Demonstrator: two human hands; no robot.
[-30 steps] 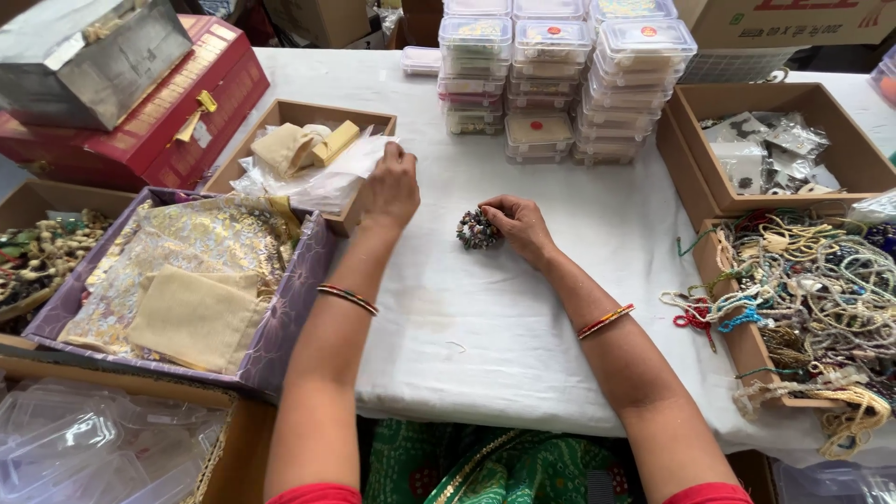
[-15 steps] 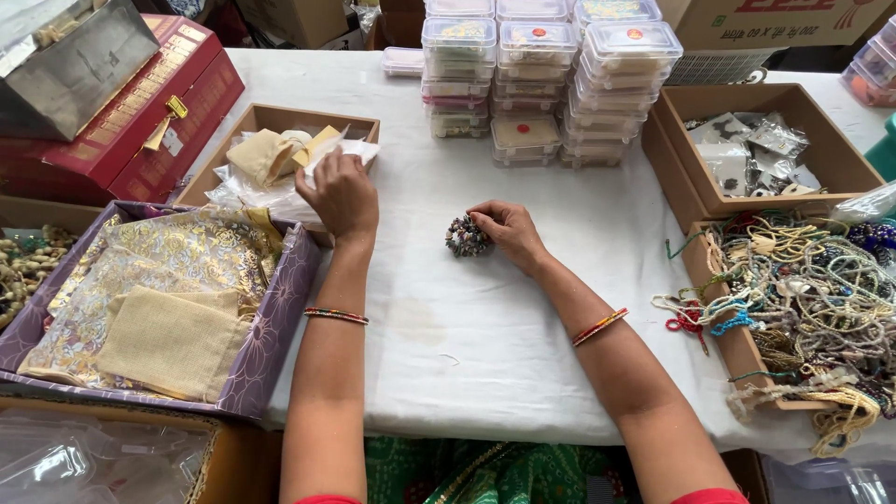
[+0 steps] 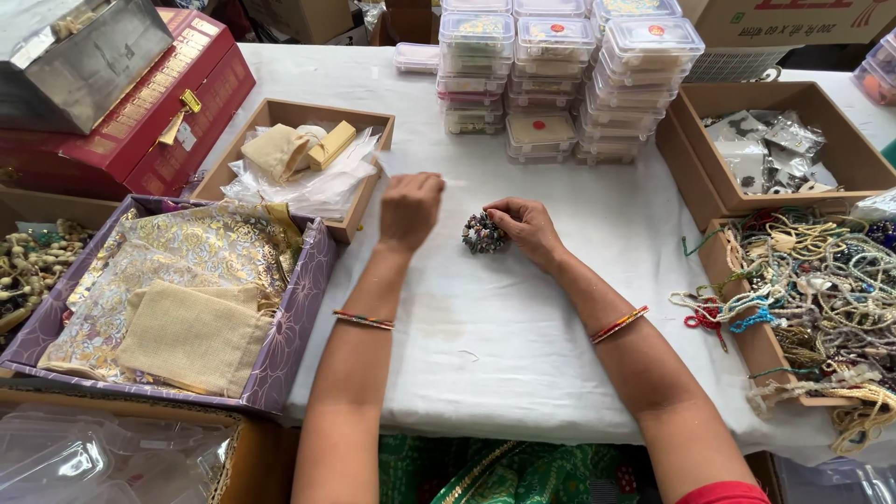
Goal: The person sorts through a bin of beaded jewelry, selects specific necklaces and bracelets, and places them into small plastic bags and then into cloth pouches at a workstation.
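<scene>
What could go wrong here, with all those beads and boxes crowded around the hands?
The right hand only pinches the bead cluster at one side, so loose strands might slip out and scatter over the white cloth. The left hand holds a thin clear bag near the wooden tray; it could slip from the fingers. The tall stacks of plastic boxes stand just behind both hands, so a careless reach might topple them.

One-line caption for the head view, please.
Right hand rests on a bead bunch on the white table; left hand hovers beside a wooden tray of bags.
</scene>
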